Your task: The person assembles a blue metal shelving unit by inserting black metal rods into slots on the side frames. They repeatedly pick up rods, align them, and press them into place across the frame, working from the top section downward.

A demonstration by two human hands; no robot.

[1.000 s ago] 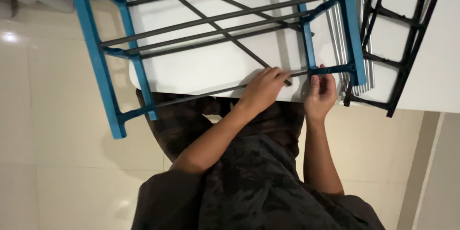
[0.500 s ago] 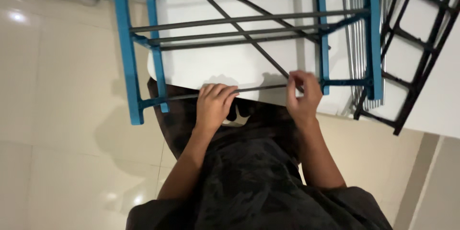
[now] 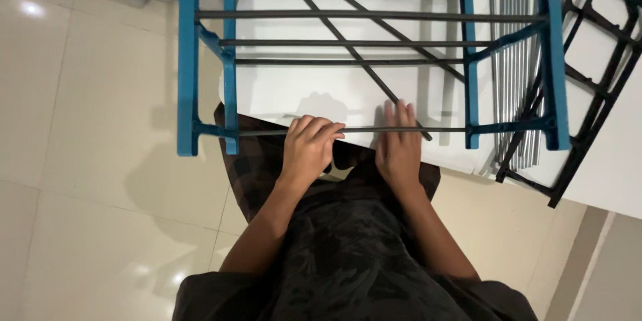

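Left hand (image 3: 309,147): fingers (image 3: 321,127) curled down over the thin dark metal rod (image 3: 354,130) that forms the nearest rung of the rack, knuckles up, wrapped on it. Right hand (image 3: 399,147): fingers (image 3: 398,115) straight and pressed close together, lying flat across the same rod, tips pointing away from the body; can't tell if the thumb hooks under. The two hands sit side by side on the rod, a short gap between them.

The rod runs level from the left-hand fingers out to a blue metal side frame (image 3: 188,60), and from the right-hand fingers out to the matching blue side frame (image 3: 552,60). Beyond the fingertips: more dark parallel rungs (image 3: 348,15) between the two frames, plus two thin diagonal brace rods (image 3: 354,53) crossing over them; one brace ends just beside the right fingertips.

The rack lies on a white desk (image 3: 314,90), its near end overhanging the desk edge, so the gripped rod is roughly over that edge.

Further right of the right hand: a bundle of loose silver-grey metal rods (image 3: 511,60) lying on the desk, partly under the right frame, then a black moulded plastic side panel (image 3: 595,87).

Below the hands: dark patterned clothing (image 3: 348,254), glossy cream floor tiles (image 3: 80,194).
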